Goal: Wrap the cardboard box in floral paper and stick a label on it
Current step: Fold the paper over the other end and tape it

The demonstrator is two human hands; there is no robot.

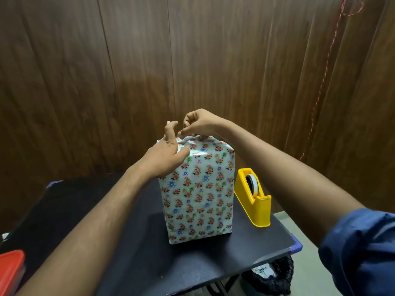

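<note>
A tall box covered in floral paper [197, 193] stands upright on the black table [128, 242]. My left hand [164, 154] rests on the box's top left corner, thumb pressed on the paper and fingers straight and raised. Over the far top edge, my right hand [198, 124] has its fingers curled and touches the folded paper with its fingertips. What it pinches there is too small to tell. No label is visible.
A yellow tape dispenser [254, 197] stands just right of the box. A red-lidded container [10, 272] sits at the table's near left edge. A black bag [271, 278] lies under the table's right side. A wood-panelled wall rises behind.
</note>
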